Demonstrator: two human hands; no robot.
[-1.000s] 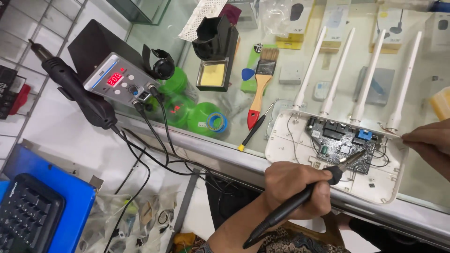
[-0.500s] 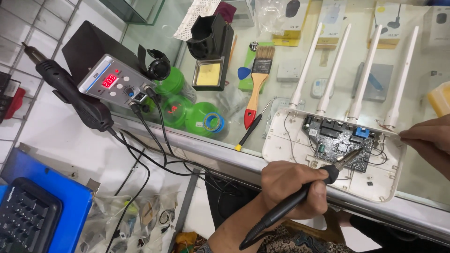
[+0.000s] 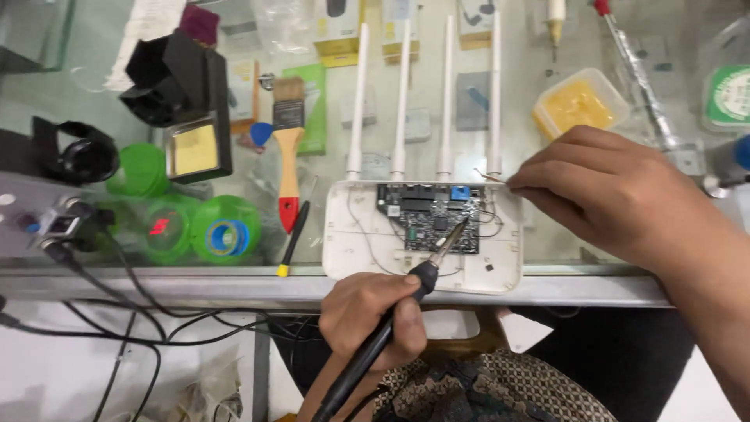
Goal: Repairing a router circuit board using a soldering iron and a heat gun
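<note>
Only one view here, the head cam looking straight down at a glass counter (image 3: 594, 262). The left hand (image 3: 373, 316) has its fingers wrapped tight around a black soldering iron (image 3: 394, 316), held like a pen, with the metal tip slanting up and landing on the dark circuit board (image 3: 428, 215). That board sits in the top half of an opened white router shell (image 3: 351, 242), which lies flat on the glass right at the near edge of the counter, four white antennas (image 3: 402, 94) sticking away from the person. The right hand (image 3: 605, 191) comes in from the right, fingertips pinched narrow on a thin wire (image 3: 491, 177) just by the base of the rightmost antenna, at the board's upper right corner. Can't tell if the wire actually touches the board, too fine. To the left of the router there's a small screwdriver with a yellow tip (image 3: 295, 238), a red-handled brush (image 3: 289, 148), a couple of green round containers (image 3: 225, 228), and a black stand with a yellowish sponge (image 3: 193, 148). Far left, black cables (image 3: 117, 312) run off a grey station box (image 3: 31, 211). A yellow tub (image 3: 580, 101) sits up top right, well apart from the work.
</note>
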